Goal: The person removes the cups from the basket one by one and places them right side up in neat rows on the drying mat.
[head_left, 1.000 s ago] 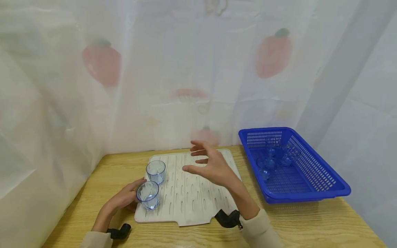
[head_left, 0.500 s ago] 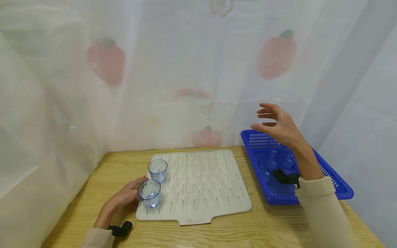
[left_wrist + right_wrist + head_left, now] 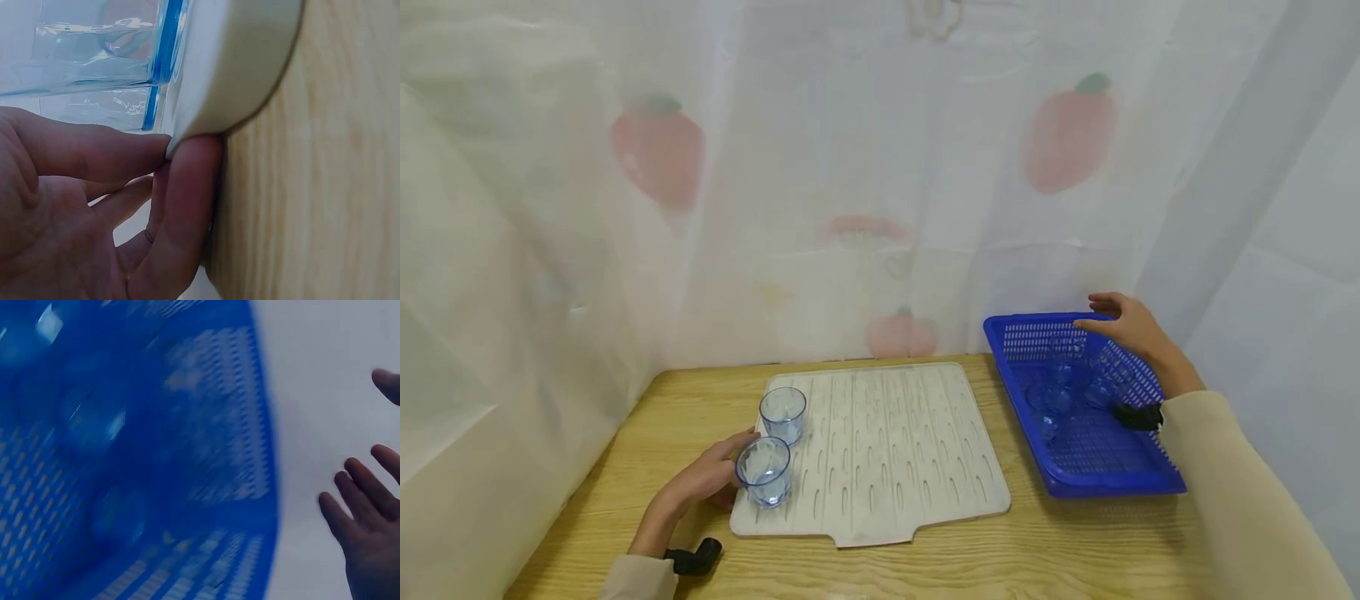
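Observation:
On the wooden table lies a cream dish drying mat (image 3: 895, 450) with slotted grooves and a tab at its near edge. My left hand (image 3: 703, 477) pinches its left edge; in the left wrist view the thumb (image 3: 100, 150) lies on top and a finger tucks beneath. Two clear blue-rimmed glasses, a near glass (image 3: 765, 485) and a far glass (image 3: 784, 427), stand on the mat beside that hand. My right hand (image 3: 1129, 330), fingers spread and holding nothing, hovers over the far right of a blue plastic basket (image 3: 1120, 483). Several glasses (image 3: 1060, 392) sit inside the basket.
The wooden table (image 3: 820, 575) extends around the mat and the basket. Behind it hangs a pale curtain (image 3: 820, 292) with strawberry prints, and sheeting also closes in both sides. The basket's raised walls surround the glasses in it.
My right hand has swung from above the mat to the right, rising and then lowering over the basket. The left hand keeps its hold on the mat's edge; both glasses there stay put.

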A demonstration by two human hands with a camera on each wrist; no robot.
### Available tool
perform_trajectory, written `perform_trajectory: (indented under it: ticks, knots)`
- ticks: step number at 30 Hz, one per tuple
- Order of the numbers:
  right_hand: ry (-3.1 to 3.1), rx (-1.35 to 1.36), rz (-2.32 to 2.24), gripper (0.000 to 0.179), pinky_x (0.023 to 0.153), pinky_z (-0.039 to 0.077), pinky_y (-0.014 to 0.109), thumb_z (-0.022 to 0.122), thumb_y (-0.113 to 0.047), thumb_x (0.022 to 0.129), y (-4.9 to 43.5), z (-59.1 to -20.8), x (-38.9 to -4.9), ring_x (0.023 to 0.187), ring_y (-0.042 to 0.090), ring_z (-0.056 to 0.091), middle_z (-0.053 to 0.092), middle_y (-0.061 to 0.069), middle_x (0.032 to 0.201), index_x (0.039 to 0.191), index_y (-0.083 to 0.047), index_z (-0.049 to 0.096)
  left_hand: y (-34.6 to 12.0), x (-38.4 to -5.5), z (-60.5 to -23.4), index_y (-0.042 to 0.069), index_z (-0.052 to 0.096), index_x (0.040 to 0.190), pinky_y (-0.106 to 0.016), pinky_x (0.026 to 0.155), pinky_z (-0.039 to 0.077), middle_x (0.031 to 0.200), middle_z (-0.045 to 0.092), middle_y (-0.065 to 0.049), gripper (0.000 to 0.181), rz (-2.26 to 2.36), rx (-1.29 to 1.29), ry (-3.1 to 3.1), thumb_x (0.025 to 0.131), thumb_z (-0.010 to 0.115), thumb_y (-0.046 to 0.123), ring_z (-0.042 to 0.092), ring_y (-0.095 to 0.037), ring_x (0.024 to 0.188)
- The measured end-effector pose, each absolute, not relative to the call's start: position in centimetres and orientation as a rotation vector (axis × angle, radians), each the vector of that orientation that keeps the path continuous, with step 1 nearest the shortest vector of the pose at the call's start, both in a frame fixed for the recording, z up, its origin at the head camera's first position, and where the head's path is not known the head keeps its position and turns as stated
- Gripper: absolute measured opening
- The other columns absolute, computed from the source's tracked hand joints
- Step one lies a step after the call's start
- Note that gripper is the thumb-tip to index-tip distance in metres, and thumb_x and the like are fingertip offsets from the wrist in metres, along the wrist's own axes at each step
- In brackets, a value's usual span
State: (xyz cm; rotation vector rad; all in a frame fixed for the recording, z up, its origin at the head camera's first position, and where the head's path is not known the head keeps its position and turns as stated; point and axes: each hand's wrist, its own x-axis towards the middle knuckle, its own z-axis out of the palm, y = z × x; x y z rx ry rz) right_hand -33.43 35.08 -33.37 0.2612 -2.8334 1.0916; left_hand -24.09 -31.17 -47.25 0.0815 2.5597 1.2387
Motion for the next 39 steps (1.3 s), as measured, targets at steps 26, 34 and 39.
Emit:
perform_trajectory:
  ticks: [26,34,39]
  knots:
    - [-3.219,0.352,1.010,0.090,0.103,0.044,0.071,0.066,-0.002,0.082,38.5,-38.0,-33.8,0.133,0.069,0.032,0.023,0.055,0.148,0.150,0.026,0.015,-31.0,-24.0,-47.6,-0.001,0.035,0.159,-0.043,0.060,0.059,0.168,0.018,-0.031,0.084,1.250,0.108,2.565,0.078,0.057,-0.003,0.043,-0.047,0.129]
    - [-3.277,0.330,0.919,0.090,0.101,0.043,0.073,0.074,-0.010,0.086,38.8,-39.2,-33.6,0.129,0.070,0.037,0.032,0.056,0.142,0.149,0.024,0.020,-30.9,-24.0,-47.4,0.000,0.035,0.159,-0.041,0.063,0.059,0.169,0.017,-0.030,0.084,1.234,0.084,2.561,0.078,0.055,-0.003,0.037,-0.047,0.136]
    - [-3.295,0.293,0.894,0.089,0.101,0.043,0.074,0.076,-0.014,0.087,38.7,-39.2,-33.6,0.128,0.069,0.039,0.035,0.055,0.141,0.149,0.022,0.023,-30.9,-23.9,-47.3,0.000,0.035,0.159,-0.041,0.065,0.059,0.169,0.017,-0.030,0.083,1.231,0.084,2.564,0.078,0.054,-0.004,0.034,-0.048,0.139]
